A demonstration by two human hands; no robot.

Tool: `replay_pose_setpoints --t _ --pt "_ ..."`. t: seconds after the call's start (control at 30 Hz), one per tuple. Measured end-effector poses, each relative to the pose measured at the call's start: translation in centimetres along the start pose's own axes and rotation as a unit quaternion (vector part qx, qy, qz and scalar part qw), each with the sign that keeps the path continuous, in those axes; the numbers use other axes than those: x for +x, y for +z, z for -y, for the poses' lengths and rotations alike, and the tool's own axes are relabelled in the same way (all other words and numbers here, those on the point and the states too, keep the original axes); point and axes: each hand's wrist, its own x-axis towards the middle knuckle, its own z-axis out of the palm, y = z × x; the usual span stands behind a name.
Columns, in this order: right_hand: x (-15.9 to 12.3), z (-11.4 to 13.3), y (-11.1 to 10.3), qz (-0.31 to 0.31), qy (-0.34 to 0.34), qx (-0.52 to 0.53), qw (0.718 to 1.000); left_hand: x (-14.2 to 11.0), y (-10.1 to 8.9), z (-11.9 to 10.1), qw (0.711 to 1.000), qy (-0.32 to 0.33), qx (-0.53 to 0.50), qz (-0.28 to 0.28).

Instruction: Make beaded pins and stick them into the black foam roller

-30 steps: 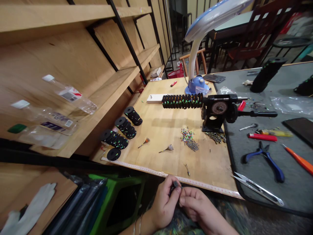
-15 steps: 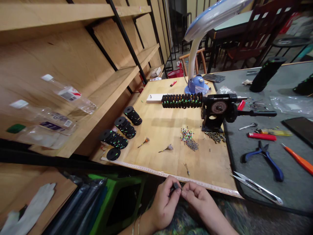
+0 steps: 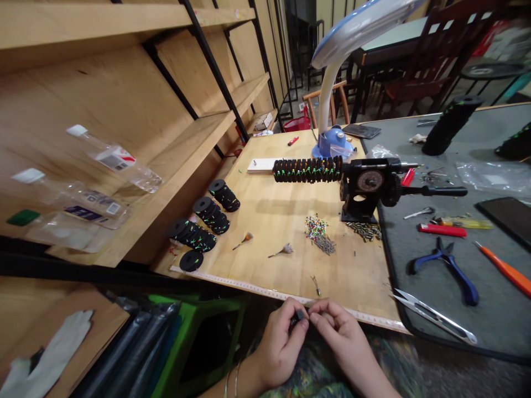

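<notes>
My left hand (image 3: pixel 280 342) and my right hand (image 3: pixel 342 337) meet in front of me, just below the near edge of the wooden board (image 3: pixel 286 221). The left fingers pinch a small dark piece (image 3: pixel 299 316). The right fingertips are closed against it from the right; what they hold, if anything, is too small to make out. On the board a black hand-crank winder (image 3: pixel 367 188) carries a row of black spools (image 3: pixel 307 169) with green and orange marks. Heaps of small coloured pins (image 3: pixel 317 232) lie beside it.
Stacks of black spools (image 3: pixel 207 218) lie at the board's left. Wooden shelves (image 3: pixel 136 132) with plastic bottles (image 3: pixel 112 160) stand to the left. On the grey mat (image 3: pixel 460 260) are blue pliers (image 3: pixel 448 265), snips (image 3: pixel 431 316), a red lighter (image 3: pixel 442 230) and an orange-handled tool (image 3: pixel 501 270). A blue desk lamp (image 3: pixel 336 83) rises behind.
My right hand has risen and slid left, its fingertips closing in on the small piece that my left hand pinches. The view has shifted slightly.
</notes>
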Motion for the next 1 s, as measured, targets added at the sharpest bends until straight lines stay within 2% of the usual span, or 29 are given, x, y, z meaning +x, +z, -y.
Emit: replay_pose_setpoints --t 0.17,0.3,0.67,0.83,1.0 --pt "0.1 0.6 0.0 -0.044 0.008 0.016 0.999 0.2 0.3 0.3 0.998 -0.042 -0.054 0.005" --pt "0.1 0.6 -0.1 -0.055 0.003 0.028 0.998 0.3 0.5 0.4 0.993 -0.066 -0.101 0.013" --pt "-0.3 0.8 0.3 -0.079 -0.038 -0.015 0.996 0.6 0.6 -0.1 0.988 -0.094 -0.12 0.015" --pt "-0.4 1.0 0.5 -0.079 -0.053 -0.031 0.995 0.9 0.7 0.0 0.987 -0.1 -0.125 -0.01" --pt "-0.5 0.7 0.7 -0.065 -0.06 -0.041 0.995 1.1 1.1 -0.1 0.99 -0.106 -0.084 -0.049"
